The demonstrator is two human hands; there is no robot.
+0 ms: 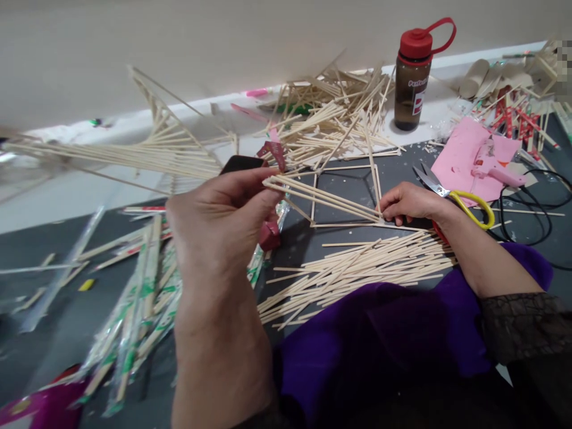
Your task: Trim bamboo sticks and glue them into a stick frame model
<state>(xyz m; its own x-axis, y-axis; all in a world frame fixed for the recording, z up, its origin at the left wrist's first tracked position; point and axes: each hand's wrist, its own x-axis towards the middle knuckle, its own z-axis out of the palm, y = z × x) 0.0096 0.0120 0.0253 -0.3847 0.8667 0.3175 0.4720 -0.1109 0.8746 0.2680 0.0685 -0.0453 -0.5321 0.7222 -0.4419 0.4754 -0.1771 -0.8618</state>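
My left hand (pixel 218 226) is raised, pinching the near-left ends of a few thin wooden sticks that belong to a stick frame (pixel 333 199). The frame is built of straight sticks meeting at corners, and some bars slope down to the right. At its lower right corner, my right hand (pixel 409 202) rests low over the table with curled fingers gripping the joint. A heap of loose sticks (pixel 357 274) lies just in front of the frame. Scissors with yellow handles (pixel 469 205) are beside my right wrist, partly behind it.
Behind the frame are a large pile of sticks (pixel 330 128) and a red-capped bottle (pixel 406 83). A pink glue gun (pixel 496 167) with a black cord lies on pink paper at right. Wrapped chopsticks (pixel 138 310) cover the left side, below a larger stick structure (pixel 156 143).
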